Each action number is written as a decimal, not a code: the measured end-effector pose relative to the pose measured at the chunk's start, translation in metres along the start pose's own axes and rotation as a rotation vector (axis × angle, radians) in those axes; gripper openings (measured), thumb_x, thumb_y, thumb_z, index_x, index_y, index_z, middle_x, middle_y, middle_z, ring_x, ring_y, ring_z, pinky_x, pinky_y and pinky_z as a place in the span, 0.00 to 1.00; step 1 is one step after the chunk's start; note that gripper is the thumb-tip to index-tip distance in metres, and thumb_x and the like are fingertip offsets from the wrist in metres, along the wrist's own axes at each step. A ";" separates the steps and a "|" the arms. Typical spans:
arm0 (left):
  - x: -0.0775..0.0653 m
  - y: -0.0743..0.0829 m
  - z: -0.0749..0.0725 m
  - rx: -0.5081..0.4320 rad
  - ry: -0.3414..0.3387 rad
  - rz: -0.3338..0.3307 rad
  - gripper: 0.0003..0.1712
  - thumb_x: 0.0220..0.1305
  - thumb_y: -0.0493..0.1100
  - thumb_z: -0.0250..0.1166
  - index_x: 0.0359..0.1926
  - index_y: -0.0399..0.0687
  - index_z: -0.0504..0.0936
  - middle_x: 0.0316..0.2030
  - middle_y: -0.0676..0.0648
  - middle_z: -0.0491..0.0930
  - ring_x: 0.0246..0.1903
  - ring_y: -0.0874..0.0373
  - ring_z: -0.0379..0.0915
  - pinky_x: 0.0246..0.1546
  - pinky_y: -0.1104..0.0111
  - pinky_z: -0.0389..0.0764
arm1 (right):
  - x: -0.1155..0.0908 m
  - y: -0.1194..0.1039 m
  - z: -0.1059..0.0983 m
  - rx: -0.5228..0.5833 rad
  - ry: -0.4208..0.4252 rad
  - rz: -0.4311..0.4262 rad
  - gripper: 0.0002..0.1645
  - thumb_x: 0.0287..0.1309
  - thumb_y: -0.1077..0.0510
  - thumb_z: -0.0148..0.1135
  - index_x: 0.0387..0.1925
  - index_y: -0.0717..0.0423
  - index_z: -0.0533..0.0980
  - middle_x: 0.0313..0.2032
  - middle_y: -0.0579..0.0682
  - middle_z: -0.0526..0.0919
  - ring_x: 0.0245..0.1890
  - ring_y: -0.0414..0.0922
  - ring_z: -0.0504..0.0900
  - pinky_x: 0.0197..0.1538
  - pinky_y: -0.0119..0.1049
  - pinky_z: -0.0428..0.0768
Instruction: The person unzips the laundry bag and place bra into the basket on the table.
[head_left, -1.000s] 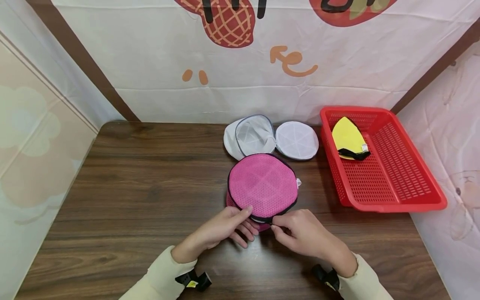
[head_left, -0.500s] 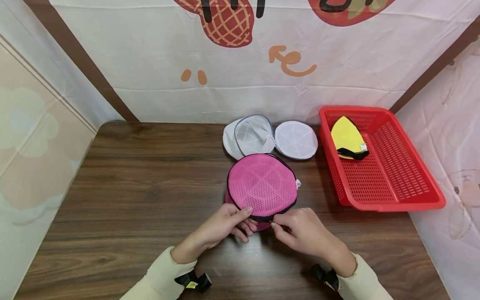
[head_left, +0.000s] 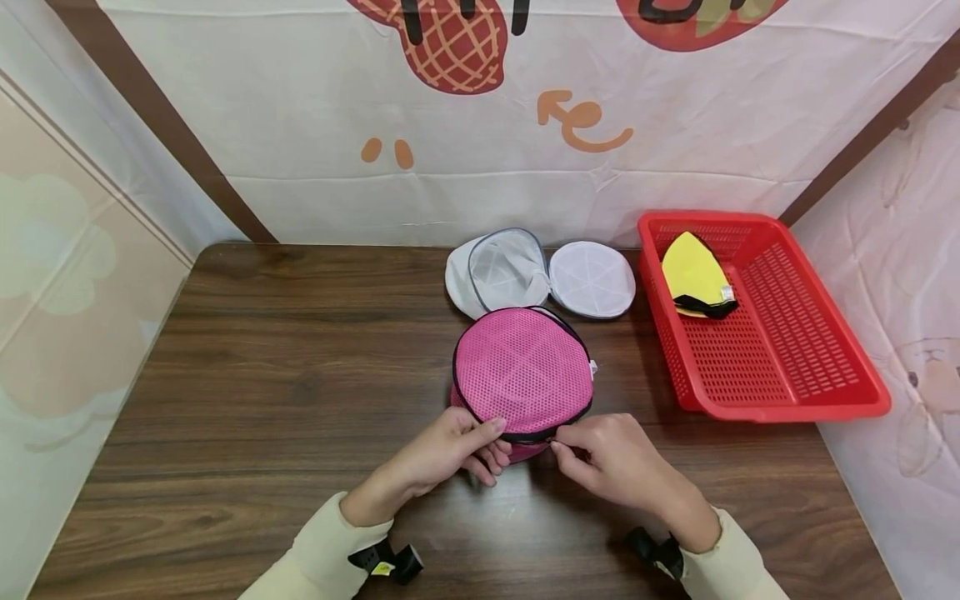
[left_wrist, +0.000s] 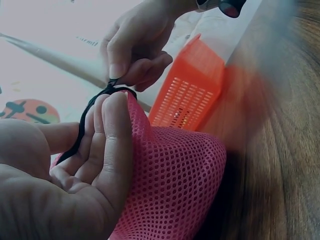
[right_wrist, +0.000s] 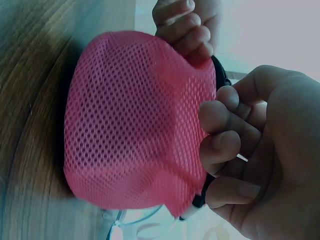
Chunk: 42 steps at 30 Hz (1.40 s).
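A pink mesh laundry bag (head_left: pixel 525 371) with a black-trimmed round lid stands on the table between both hands. My left hand (head_left: pixel 457 450) grips the lid's edge at the front left, thumb on top and fingers beneath. With thumb and forefinger, my right hand (head_left: pixel 611 458) pinches the zipper pull (left_wrist: pixel 114 81) at the front of the black rim. The right wrist view shows the bag's mesh side (right_wrist: pixel 130 115) bulging between the hands. A white tag (head_left: pixel 593 367) sticks out on the right of the rim, where part of the lid stands slightly apart.
Behind the pink bag lies a white mesh bag (head_left: pixel 459 283) with its round lid (head_left: pixel 592 281) folded out to the right. A red plastic basket (head_left: pixel 806 412) at the right holds a yellow bag (head_left: pixel 693 271) with black trim. A printed cloth (head_left: pixel 330 200) hangs behind the table (head_left: pixel 300 375).
My right hand has moved slightly to the right along the rim with the zipper pull. The left fingers have curled in a little closer under the lid's edge.
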<state>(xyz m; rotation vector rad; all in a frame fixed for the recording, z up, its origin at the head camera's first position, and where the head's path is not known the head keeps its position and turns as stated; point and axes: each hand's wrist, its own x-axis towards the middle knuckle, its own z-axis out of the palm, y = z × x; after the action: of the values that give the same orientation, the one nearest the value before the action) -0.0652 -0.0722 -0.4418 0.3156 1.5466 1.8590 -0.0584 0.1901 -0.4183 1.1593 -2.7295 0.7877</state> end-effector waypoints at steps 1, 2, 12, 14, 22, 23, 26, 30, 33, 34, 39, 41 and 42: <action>0.000 0.000 0.000 0.003 0.000 -0.001 0.26 0.81 0.41 0.51 0.41 0.14 0.77 0.29 0.46 0.83 0.28 0.61 0.81 0.29 0.72 0.87 | -0.001 0.001 -0.001 0.001 -0.001 0.011 0.24 0.60 0.58 0.65 0.17 0.39 0.63 0.18 0.30 0.54 0.19 0.28 0.55 0.21 0.21 0.55; -0.001 0.001 -0.001 0.005 0.000 -0.001 0.26 0.81 0.41 0.51 0.41 0.14 0.77 0.29 0.46 0.83 0.28 0.61 0.81 0.29 0.72 0.87 | -0.002 0.002 -0.003 0.002 -0.002 0.022 0.24 0.60 0.58 0.65 0.17 0.39 0.62 0.18 0.30 0.54 0.19 0.28 0.55 0.21 0.21 0.55; -0.002 -0.001 -0.006 0.002 -0.012 -0.024 0.26 0.81 0.42 0.51 0.40 0.14 0.78 0.31 0.36 0.84 0.28 0.58 0.83 0.33 0.67 0.89 | -0.011 0.019 -0.016 0.005 0.023 0.139 0.24 0.58 0.61 0.65 0.16 0.38 0.64 0.17 0.28 0.56 0.19 0.28 0.57 0.21 0.24 0.54; -0.003 0.000 -0.006 0.001 -0.011 -0.031 0.26 0.81 0.42 0.51 0.40 0.15 0.79 0.33 0.29 0.84 0.29 0.58 0.84 0.34 0.66 0.89 | -0.013 0.022 -0.019 -0.011 0.033 0.155 0.24 0.58 0.61 0.65 0.16 0.37 0.65 0.17 0.29 0.57 0.19 0.28 0.57 0.21 0.24 0.55; -0.005 0.002 -0.008 0.025 -0.014 -0.052 0.25 0.80 0.41 0.52 0.40 0.16 0.79 0.38 0.20 0.81 0.30 0.57 0.85 0.37 0.64 0.89 | -0.015 0.031 -0.028 -0.095 0.086 0.249 0.24 0.56 0.63 0.65 0.15 0.39 0.65 0.15 0.31 0.56 0.17 0.29 0.56 0.19 0.25 0.53; -0.005 0.002 -0.008 0.026 -0.015 -0.053 0.25 0.80 0.41 0.52 0.40 0.16 0.79 0.38 0.20 0.81 0.30 0.57 0.85 0.37 0.64 0.89 | -0.014 0.031 -0.028 -0.101 0.090 0.256 0.24 0.56 0.63 0.65 0.15 0.39 0.65 0.15 0.31 0.56 0.17 0.29 0.56 0.19 0.25 0.53; -0.004 0.002 -0.008 0.031 -0.019 -0.050 0.25 0.80 0.41 0.52 0.40 0.16 0.79 0.37 0.22 0.82 0.30 0.57 0.85 0.37 0.64 0.89 | -0.014 0.031 -0.027 -0.124 0.105 0.259 0.23 0.57 0.62 0.65 0.15 0.39 0.65 0.15 0.32 0.56 0.17 0.30 0.56 0.19 0.26 0.53; -0.004 0.002 -0.006 0.024 -0.012 -0.045 0.26 0.80 0.42 0.52 0.41 0.15 0.79 0.37 0.22 0.82 0.30 0.58 0.84 0.36 0.64 0.89 | -0.012 0.031 -0.024 -0.156 0.122 0.266 0.23 0.57 0.61 0.65 0.15 0.40 0.65 0.14 0.33 0.56 0.17 0.32 0.57 0.18 0.27 0.53; -0.003 0.001 -0.005 0.006 0.002 -0.048 0.26 0.81 0.42 0.52 0.43 0.15 0.79 0.35 0.27 0.83 0.30 0.58 0.84 0.36 0.65 0.89 | -0.011 0.031 -0.022 -0.178 0.112 0.285 0.22 0.58 0.61 0.65 0.16 0.41 0.66 0.14 0.34 0.58 0.16 0.33 0.58 0.18 0.27 0.55; -0.002 0.000 -0.005 -0.001 0.005 -0.051 0.26 0.81 0.42 0.52 0.43 0.15 0.79 0.35 0.30 0.84 0.30 0.58 0.84 0.36 0.65 0.89 | -0.011 0.031 -0.021 -0.183 0.107 0.293 0.21 0.59 0.61 0.64 0.16 0.42 0.67 0.14 0.35 0.58 0.16 0.34 0.58 0.18 0.28 0.56; -0.002 -0.002 -0.004 -0.021 0.014 -0.056 0.28 0.81 0.45 0.51 0.46 0.15 0.78 0.34 0.38 0.85 0.31 0.58 0.84 0.37 0.63 0.89 | -0.011 0.032 -0.019 -0.212 0.106 0.327 0.18 0.60 0.59 0.65 0.18 0.43 0.70 0.13 0.36 0.60 0.16 0.35 0.59 0.18 0.28 0.57; -0.002 -0.001 -0.005 -0.014 0.008 -0.052 0.29 0.81 0.46 0.50 0.47 0.15 0.77 0.36 0.36 0.85 0.31 0.58 0.84 0.37 0.63 0.89 | -0.011 0.033 -0.019 -0.231 0.121 0.326 0.17 0.59 0.58 0.66 0.18 0.43 0.70 0.13 0.36 0.60 0.16 0.35 0.59 0.17 0.29 0.56; -0.003 -0.001 -0.005 -0.013 0.008 -0.051 0.30 0.82 0.47 0.50 0.47 0.15 0.77 0.37 0.35 0.85 0.32 0.58 0.84 0.38 0.63 0.89 | -0.012 0.033 -0.019 -0.238 0.130 0.324 0.17 0.59 0.57 0.66 0.19 0.43 0.70 0.13 0.36 0.61 0.15 0.35 0.59 0.17 0.29 0.56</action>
<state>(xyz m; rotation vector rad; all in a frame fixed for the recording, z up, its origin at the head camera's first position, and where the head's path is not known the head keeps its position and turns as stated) -0.0659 -0.0782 -0.4433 0.2606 1.5334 1.8320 -0.0755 0.2261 -0.4191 0.6090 -2.8372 0.5211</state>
